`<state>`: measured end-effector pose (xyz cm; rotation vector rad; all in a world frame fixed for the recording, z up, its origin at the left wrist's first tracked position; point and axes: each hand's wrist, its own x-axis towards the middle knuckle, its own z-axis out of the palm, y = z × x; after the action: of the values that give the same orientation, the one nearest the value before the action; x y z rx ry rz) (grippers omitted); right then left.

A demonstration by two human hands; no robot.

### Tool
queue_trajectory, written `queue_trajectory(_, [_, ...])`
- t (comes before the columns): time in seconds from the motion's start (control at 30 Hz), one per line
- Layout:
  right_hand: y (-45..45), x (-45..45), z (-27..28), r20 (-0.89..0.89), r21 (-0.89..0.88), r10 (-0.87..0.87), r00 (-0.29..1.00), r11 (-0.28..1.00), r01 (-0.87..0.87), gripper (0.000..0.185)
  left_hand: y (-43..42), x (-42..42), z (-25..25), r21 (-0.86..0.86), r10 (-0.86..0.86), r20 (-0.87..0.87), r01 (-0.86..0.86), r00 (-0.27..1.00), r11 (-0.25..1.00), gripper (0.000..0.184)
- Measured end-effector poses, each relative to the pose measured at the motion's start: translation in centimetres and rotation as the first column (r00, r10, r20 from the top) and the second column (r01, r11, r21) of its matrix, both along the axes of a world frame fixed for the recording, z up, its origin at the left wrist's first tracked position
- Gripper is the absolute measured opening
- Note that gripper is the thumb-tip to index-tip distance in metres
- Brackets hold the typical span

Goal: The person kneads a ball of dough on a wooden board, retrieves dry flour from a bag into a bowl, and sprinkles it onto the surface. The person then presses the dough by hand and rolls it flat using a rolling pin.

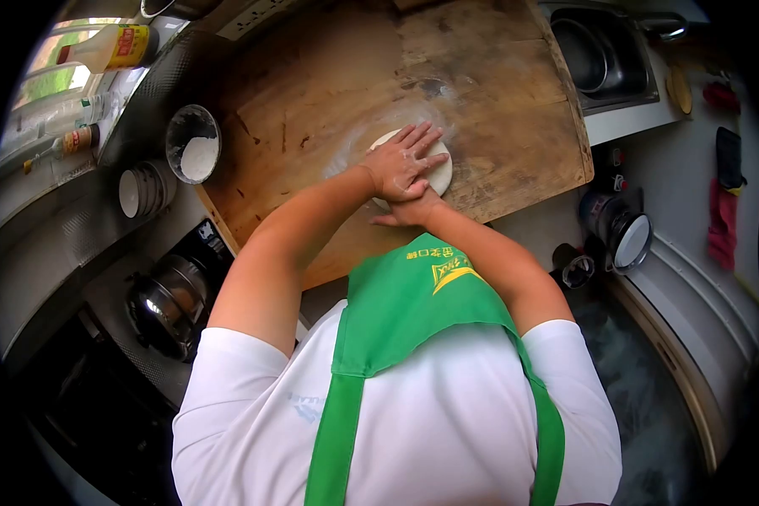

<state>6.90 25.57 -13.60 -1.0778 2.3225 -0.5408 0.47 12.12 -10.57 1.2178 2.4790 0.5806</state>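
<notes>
A round, flat piece of pale dough lies on a floured wooden board. My left hand presses flat on top of it, fingers spread and dusted with flour. Close below, my right hand meets the heel of my left hand at the dough's near edge. Its thumb stretches out to the left, while its other fingers are mostly hidden under my left hand. Loose flour is smeared on the wood around the dough.
Left of the board stand a bowl of flour, stacked white bowls and a lidded metal pot. Bottles line the windowsill. A sink is at the far right; a pot sits lower right.
</notes>
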Motion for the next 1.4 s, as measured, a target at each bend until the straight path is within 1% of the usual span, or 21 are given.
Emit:
queue_trajectory(0.03, [-0.1, 0.0, -0.5, 0.059, 0.07, 0.04, 0.997, 0.997, -0.044, 0.101, -0.3, -0.1, -0.6, 0.0, 0.035, 0.018, -0.035, 0.999, 0.999, 0.072])
queue_trajectory(0.17, [0.2, 0.3, -1.7, 0.137, 0.028, 0.072, 0.988, 0.997, -0.077, 0.101, -0.4, -0.1, -1.7, 0.03, 0.067, 0.067, -0.069, 0.995, 0.997, 0.076])
queue_trajectory(0.23, [0.0, -0.7, -1.2, 0.082, 0.09, 0.113, 0.99, 0.989, -0.121, 0.1, -0.7, -1.2, -1.7, 0.025, 0.014, 0.111, -0.017, 0.994, 1.0, 0.078])
queue_trajectory(0.27, [0.0, -0.5, -2.2, 0.081, -0.004, 0.074, 0.994, 0.997, -0.074, 0.101, -0.8, -1.3, -2.2, 0.056, 0.02, 0.111, -0.027, 0.994, 0.998, 0.079])
queue_trajectory(0.3, [0.0, -0.8, -2.3, 0.103, -0.006, 0.076, 0.992, 0.997, -0.076, 0.101, -0.8, -1.5, -2.3, 0.056, 0.022, 0.133, -0.029, 0.991, 0.998, 0.079])
queue_trajectory(0.37, [0.0, -1.2, -2.2, 0.161, -0.114, 0.044, 0.986, 0.993, -0.026, 0.104, -0.9, -1.6, -2.2, 0.072, 0.019, 0.153, -0.03, 0.988, 0.997, 0.078])
queue_trajectory(0.4, [-0.1, -1.1, -2.3, 0.166, -0.11, 0.046, 0.985, 0.993, -0.028, 0.104, -1.0, -1.5, -2.3, 0.076, 0.021, 0.158, -0.033, 0.987, 0.997, 0.078])
queue_trajectory(0.6, [-0.2, -0.5, -2.5, 0.031, -0.02, 0.028, 0.999, 0.999, -0.028, 0.101, -0.9, -1.3, -2.3, 0.076, 0.014, 0.088, -0.021, 0.996, 0.997, 0.075])
queue_trajectory(0.67, [-0.3, -0.5, -2.4, 0.072, -0.036, 0.019, 0.997, 0.999, -0.016, 0.101, -0.8, -1.1, -2.0, 0.067, 0.063, 0.036, -0.065, 0.997, 0.996, 0.071])
queue_trajectory(0.77, [-0.2, -0.7, -1.3, 0.014, -0.001, 0.027, 1.0, 1.0, -0.027, 0.103, -0.4, -0.2, -2.2, 0.044, 0.104, -0.031, -0.102, 0.994, 0.994, 0.067])
queue_trajectory(0.8, [-0.2, -0.9, -1.1, -0.035, -0.05, 0.025, 0.999, 0.998, -0.026, 0.105, -0.2, -0.6, -1.3, 0.044, 0.109, -0.045, -0.107, 0.993, 0.993, 0.067])
queue_trajectory(0.83, [-0.2, -0.8, -0.5, -0.034, -0.052, 0.023, 0.999, 0.998, -0.025, 0.105, 0.2, -0.9, 0.2, -0.052, 0.071, -0.043, -0.073, 0.997, 0.996, 0.066])
queue_trajectory(0.87, [0.0, -1.0, -0.1, -0.031, -0.15, -0.061, 0.998, 0.987, 0.056, 0.104, 0.7, -0.9, 0.9, -0.146, 0.029, -0.035, -0.034, 0.999, 0.989, 0.065])
queue_trajectory(0.9, [0.2, -1.4, 0.3, -0.021, -0.247, -0.145, 0.989, 0.96, 0.135, 0.104, 1.3, -1.1, 0.6, -0.147, 0.021, -0.032, -0.026, 0.999, 0.989, 0.065])
queue_trajectory(0.97, [1.0, -1.7, 1.1, -0.025, -0.201, -0.152, 0.988, 0.969, 0.144, 0.106, 2.5, -1.9, -0.7, 0.012, -0.037, -0.056, 0.038, 0.998, 0.999, 0.065])
queue_trajectory(1.0, [1.5, -1.8, 1.4, -0.03, -0.153, -0.151, 0.988, 0.978, 0.144, 0.107, 3.0, -2.1, -0.8, 0.013, -0.047, -0.048, 0.048, 0.998, 0.999, 0.065])
queue_trajectory(1.1, [2.2, -2.9, 0.7, -0.025, -0.015, -0.138, 0.99, 0.99, 0.137, 0.113, 3.6, -3.4, -1.7, 0.09, 0.024, 0.043, -0.028, 0.999, 0.996, 0.069])
queue_trajectory(1.23, [2.7, -2.8, -1.6, 0.072, -0.143, -0.121, 0.99, 0.981, 0.13, 0.109, 3.3, -4.1, -2.6, 0.107, 0.005, 0.06, -0.011, 0.998, 0.994, 0.074])
queue_trajectory(1.27, [2.7, -3.7, -2.4, 0.081, -0.146, -0.118, 0.99, 0.981, 0.129, 0.109, 3.2, -4.2, -2.7, 0.117, -0.016, 0.087, 0.006, 0.996, 0.993, 0.074])
queue_trajectory(1.37, [2.7, -2.6, -2.8, 0.231, -0.16, -0.12, 0.966, 0.974, 0.159, 0.109, 3.2, -3.9, -2.2, 0.095, -0.038, 0.151, 0.024, 0.988, 0.995, 0.073])
queue_trajectory(1.4, [2.6, -2.8, -2.3, 0.226, -0.161, -0.122, 0.966, 0.974, 0.16, 0.109, 3.1, -4.0, -2.2, 0.095, -0.041, 0.151, 0.026, 0.988, 0.995, 0.072])
